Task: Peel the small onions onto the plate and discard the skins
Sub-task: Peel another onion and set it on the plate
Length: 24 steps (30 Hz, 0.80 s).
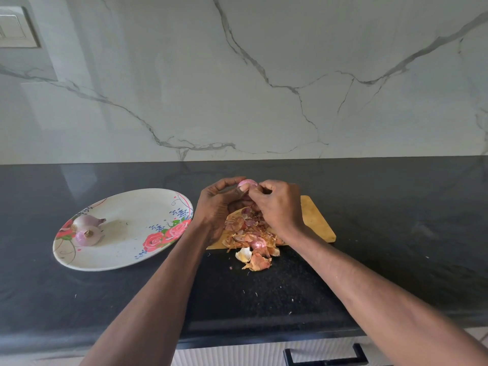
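Running across the whole view, a dark speckled countertop [383, 220] meets a pale marble-veined backsplash [264, 88], with a wall switch plate [15, 27] in the upper left corner and a cabinet front with a black drawer handle [324, 357] below the counter's front edge. A wooden cutting board [317, 223] lies flat on the counter and serves as the landmark here. Heaped on the board's left part is a pile of onion skins [248, 231], papery orange and pink, spilling off the board's near edge onto the counter; the pile and both hands cover much of the board. Well to the left of the board sits a plate [137, 220] with a rose pattern, and two peeled onions [88, 229] rest touching each other near its left rim. Above the board's far left end, the left hand [216, 204] cups a small onion [247, 184] with fingers curled around it, only its pink top showing. The right hand [277, 204] meets it from the right, thumb and fingertips pinching at the onion's skin just beside the left thumb.
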Tool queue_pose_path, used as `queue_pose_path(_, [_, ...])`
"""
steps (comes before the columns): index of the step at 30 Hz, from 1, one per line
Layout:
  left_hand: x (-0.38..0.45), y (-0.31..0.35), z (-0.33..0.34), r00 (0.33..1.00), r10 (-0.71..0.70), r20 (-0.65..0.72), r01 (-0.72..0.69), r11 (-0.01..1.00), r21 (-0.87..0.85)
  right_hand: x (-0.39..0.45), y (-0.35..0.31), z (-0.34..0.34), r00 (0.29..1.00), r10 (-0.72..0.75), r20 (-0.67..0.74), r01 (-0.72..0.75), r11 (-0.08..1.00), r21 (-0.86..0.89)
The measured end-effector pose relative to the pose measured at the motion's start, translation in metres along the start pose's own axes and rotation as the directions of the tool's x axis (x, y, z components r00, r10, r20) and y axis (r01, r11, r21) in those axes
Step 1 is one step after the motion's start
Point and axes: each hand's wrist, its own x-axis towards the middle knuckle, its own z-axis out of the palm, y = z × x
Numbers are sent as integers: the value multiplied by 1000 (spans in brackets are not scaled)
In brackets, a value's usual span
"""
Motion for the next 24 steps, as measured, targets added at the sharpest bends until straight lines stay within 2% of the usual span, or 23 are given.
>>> queue_pose_path(5, [2,1,-3,1000,-12,10,13,1000,-19,0,-3,-3,1000,16,4,-16,999,42])
queue_pose_path(8, [2,2,-3,998,-50,23,52,995,-82,0,-10,-7,990,131,56,-139,973,182])
queue_pose_path(13, [3,2,-6,993,-109,51,114,986,-118,2,-13,-13,928,337,159,-372,861,348])
queue_pose_path(17, [4,3,-6,991,-126,47,132,975,-179,7,-10,-15,836,516,187,-538,705,462])
queue_pose_path(20, [5,4,-4,990,-133,33,138,966,-220,7,-10,-16,802,551,231,-589,665,459])
queue_pose_path(24, [6,6,-5,991,-130,14,129,955,-267,4,-8,-12,771,590,239,-635,686,355])
